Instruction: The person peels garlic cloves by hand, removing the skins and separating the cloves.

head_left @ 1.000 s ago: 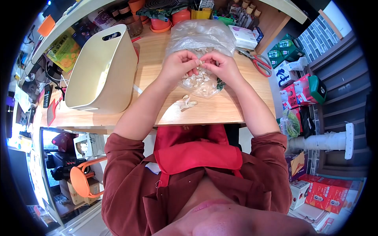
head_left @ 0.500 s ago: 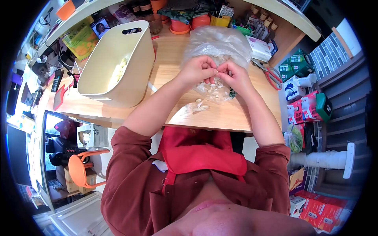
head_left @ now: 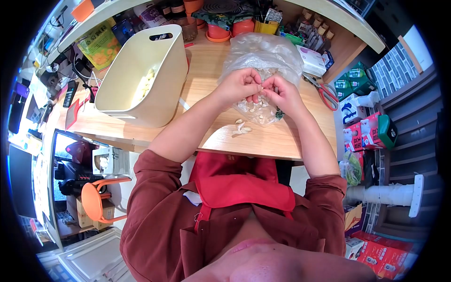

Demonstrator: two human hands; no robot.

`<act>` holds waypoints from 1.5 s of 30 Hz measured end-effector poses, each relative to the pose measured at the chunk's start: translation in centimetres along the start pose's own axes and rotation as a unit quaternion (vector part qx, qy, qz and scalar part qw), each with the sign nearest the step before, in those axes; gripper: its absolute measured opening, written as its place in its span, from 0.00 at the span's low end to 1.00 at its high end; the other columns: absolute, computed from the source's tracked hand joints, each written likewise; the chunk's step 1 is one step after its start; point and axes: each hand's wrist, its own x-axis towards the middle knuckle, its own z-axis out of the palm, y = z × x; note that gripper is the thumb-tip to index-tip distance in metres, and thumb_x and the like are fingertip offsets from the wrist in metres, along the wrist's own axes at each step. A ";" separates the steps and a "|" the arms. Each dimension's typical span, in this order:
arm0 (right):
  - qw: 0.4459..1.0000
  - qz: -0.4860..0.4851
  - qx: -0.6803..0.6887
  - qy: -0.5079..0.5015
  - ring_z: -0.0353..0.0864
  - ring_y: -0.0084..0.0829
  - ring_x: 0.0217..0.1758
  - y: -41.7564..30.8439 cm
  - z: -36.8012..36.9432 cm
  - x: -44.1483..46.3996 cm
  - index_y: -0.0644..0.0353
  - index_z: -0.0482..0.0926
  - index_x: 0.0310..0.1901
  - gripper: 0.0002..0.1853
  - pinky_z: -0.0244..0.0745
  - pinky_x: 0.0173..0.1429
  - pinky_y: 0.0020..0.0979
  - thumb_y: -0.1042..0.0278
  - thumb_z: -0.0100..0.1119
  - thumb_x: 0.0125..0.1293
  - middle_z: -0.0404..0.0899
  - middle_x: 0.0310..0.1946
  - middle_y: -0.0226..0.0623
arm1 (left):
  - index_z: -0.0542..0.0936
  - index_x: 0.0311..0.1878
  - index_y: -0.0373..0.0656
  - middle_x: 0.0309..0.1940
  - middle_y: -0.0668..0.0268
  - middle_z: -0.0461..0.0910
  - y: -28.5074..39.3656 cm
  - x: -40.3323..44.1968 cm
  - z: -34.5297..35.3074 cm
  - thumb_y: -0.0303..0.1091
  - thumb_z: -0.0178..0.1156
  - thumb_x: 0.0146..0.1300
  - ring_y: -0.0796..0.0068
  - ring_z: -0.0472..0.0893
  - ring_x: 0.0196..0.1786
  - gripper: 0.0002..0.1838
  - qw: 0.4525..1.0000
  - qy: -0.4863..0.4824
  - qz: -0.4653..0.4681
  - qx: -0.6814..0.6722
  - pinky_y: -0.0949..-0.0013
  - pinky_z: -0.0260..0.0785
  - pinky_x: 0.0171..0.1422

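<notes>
Both hands meet above a clear plastic bag [head_left: 263, 51] that holds several pale garlic cloves and skins. My left hand [head_left: 242, 87] is closed, thumb against fingers. My right hand [head_left: 280, 94] is pinched too, its fingertips touching those of my left. A small pale piece, likely a garlic clove, shows between the fingertips; it is mostly hidden. On the wooden table [head_left: 221, 134] in front of the bag lie a few loose cloves [head_left: 242, 127]. To the left stands a tall cream bin [head_left: 164, 89] with peeled cloves [head_left: 146, 84] at its bottom.
Red-handled scissors [head_left: 327, 95] lie right of the bag, near a white box [head_left: 311, 61]. Orange pots [head_left: 218, 33] and small corked bottles [head_left: 319, 35] line the back. An orange stool [head_left: 92, 202] stands below left. Boxes [head_left: 371, 131] are stacked right of the table.
The view has shifted, so the table, bin and bag appear farther right in the picture. My hands stay together over the bag, with their fingers slightly repositioned.
</notes>
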 end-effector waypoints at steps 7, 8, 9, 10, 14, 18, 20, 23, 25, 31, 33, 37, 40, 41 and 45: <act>1.000 -0.018 -0.012 0.003 0.71 0.16 0.29 -0.2 0.1 -0.1 0.61 0.72 0.38 0.08 0.68 0.33 0.20 0.74 0.59 0.57 0.76 0.28 0.28 | 0.69 0.36 0.37 0.24 0.64 0.76 0.1 0.0 -0.1 0.23 0.54 0.56 0.80 0.76 0.24 0.05 1.000 -0.008 -0.003 -0.010 0.80 0.65 0.24; 1.000 -0.017 -0.013 0.003 0.71 0.16 0.29 -0.2 0.1 0.0 0.61 0.72 0.38 0.08 0.67 0.32 0.20 0.74 0.59 0.57 0.75 0.27 0.28 | 0.69 0.36 0.37 0.24 0.64 0.76 0.1 0.0 -0.1 0.23 0.54 0.56 0.80 0.76 0.24 0.05 1.000 -0.009 -0.002 -0.011 0.80 0.65 0.24; 1.000 -0.021 -0.018 0.001 0.71 0.16 0.28 -0.2 0.1 0.0 0.61 0.72 0.38 0.08 0.67 0.32 0.20 0.73 0.59 0.57 0.75 0.27 0.28 | 0.69 0.35 0.38 0.23 0.64 0.76 0.2 0.0 0.0 0.23 0.53 0.56 0.80 0.76 0.23 0.05 1.000 -0.008 0.001 -0.010 0.80 0.64 0.24; 0.999 -0.024 -0.023 -0.001 0.70 0.16 0.28 -0.1 0.1 0.0 0.61 0.72 0.38 0.08 0.67 0.32 0.20 0.73 0.59 0.57 0.75 0.27 0.28 | 0.69 0.35 0.38 0.22 0.65 0.75 0.3 -0.1 0.1 0.23 0.53 0.57 0.81 0.75 0.22 0.04 1.000 -0.006 0.004 -0.008 0.80 0.64 0.24; 0.999 -0.035 -0.013 0.001 0.69 0.16 0.27 0.3 0.3 0.1 0.61 0.72 0.38 0.08 0.66 0.31 0.20 0.72 0.58 0.58 0.74 0.26 0.27 | 0.69 0.35 0.39 0.21 0.66 0.75 0.3 -0.1 0.2 0.21 0.51 0.56 0.81 0.75 0.21 0.04 1.000 0.004 0.008 -0.002 0.81 0.63 0.23; 1.000 -0.024 0.013 0.003 0.68 0.15 0.26 0.4 0.3 0.1 0.60 0.73 0.38 0.08 0.65 0.31 0.20 0.72 0.58 0.57 0.73 0.26 0.26 | 0.69 0.35 0.38 0.21 0.66 0.75 0.2 -0.1 0.2 0.20 0.50 0.56 0.82 0.75 0.21 0.05 1.000 0.009 0.018 -0.009 0.81 0.62 0.22; 1.000 -0.022 0.005 0.008 0.67 0.15 0.26 0.6 0.4 0.1 0.60 0.73 0.39 0.08 0.65 0.31 0.20 0.73 0.59 0.57 0.73 0.26 0.25 | 0.70 0.35 0.38 0.20 0.67 0.74 0.4 -0.1 0.4 0.19 0.50 0.55 0.82 0.75 0.21 0.05 1.000 0.021 0.015 -0.003 0.81 0.62 0.22; 0.999 -0.028 0.027 0.011 0.66 0.14 0.27 1.3 0.5 0.3 0.60 0.74 0.39 0.09 0.64 0.31 0.19 0.73 0.59 0.57 0.71 0.26 0.23 | 0.70 0.36 0.39 0.20 0.68 0.74 0.5 -0.2 0.4 0.19 0.49 0.55 0.83 0.74 0.21 0.06 0.999 0.037 0.014 -0.001 0.82 0.62 0.22; 0.997 -0.019 0.071 0.016 0.65 0.14 0.28 1.5 0.8 0.4 0.60 0.74 0.39 0.09 0.63 0.32 0.18 0.73 0.60 0.57 0.70 0.25 0.22 | 0.70 0.36 0.39 0.21 0.69 0.74 0.1 -0.1 0.3 0.19 0.49 0.54 0.83 0.74 0.21 0.07 0.999 0.032 0.023 0.002 0.82 0.61 0.22; 0.983 0.021 0.177 0.037 0.65 0.13 0.28 0.5 0.6 0.4 0.60 0.75 0.37 0.07 0.61 0.33 0.16 0.74 0.60 0.57 0.69 0.25 0.20 | 0.73 0.36 0.39 0.22 0.69 0.74 0.6 -0.3 0.4 0.20 0.48 0.54 0.84 0.74 0.21 0.08 0.998 0.044 0.034 0.002 0.83 0.61 0.22; 0.981 0.041 0.185 0.046 0.65 0.13 0.28 0.5 0.4 0.3 0.60 0.76 0.37 0.06 0.61 0.33 0.16 0.73 0.60 0.57 0.70 0.26 0.20 | 0.74 0.35 0.38 0.22 0.69 0.75 0.3 -0.3 0.3 0.20 0.49 0.54 0.85 0.74 0.21 0.07 0.998 0.052 0.042 -0.004 0.82 0.62 0.22; 0.972 0.052 0.222 0.050 0.65 0.12 0.27 0.8 0.0 0.4 0.60 0.76 0.36 0.06 0.59 0.30 0.15 0.72 0.60 0.58 0.71 0.26 0.21 | 0.76 0.36 0.37 0.23 0.69 0.75 0.2 -0.2 0.4 0.21 0.52 0.55 0.86 0.74 0.22 0.06 0.996 0.077 0.040 0.006 0.83 0.63 0.23; 0.968 0.065 0.237 0.045 0.64 0.11 0.26 0.4 0.1 0.4 0.61 0.76 0.38 0.06 0.57 0.28 0.14 0.72 0.58 0.59 0.73 0.26 0.22 | 0.77 0.37 0.37 0.23 0.69 0.76 -0.4 0.1 0.5 0.23 0.54 0.56 0.86 0.73 0.23 0.06 0.990 0.110 0.059 0.063 0.83 0.63 0.25; 0.968 0.072 0.238 0.043 0.64 0.11 0.25 0.1 0.1 0.4 0.61 0.76 0.39 0.06 0.57 0.27 0.14 0.72 0.58 0.60 0.74 0.27 0.22 | 0.77 0.37 0.37 0.23 0.69 0.76 -0.9 0.3 0.4 0.24 0.55 0.56 0.86 0.73 0.23 0.06 0.986 0.123 0.071 0.089 0.83 0.64 0.25; 0.965 0.071 0.249 0.037 0.64 0.11 0.25 -0.2 0.2 0.4 0.62 0.75 0.41 0.07 0.57 0.26 0.14 0.72 0.55 0.62 0.75 0.29 0.24 | 0.77 0.37 0.37 0.23 0.70 0.76 -2.7 1.2 -0.4 0.25 0.57 0.56 0.87 0.73 0.24 0.06 0.955 0.144 0.145 0.214 0.82 0.63 0.27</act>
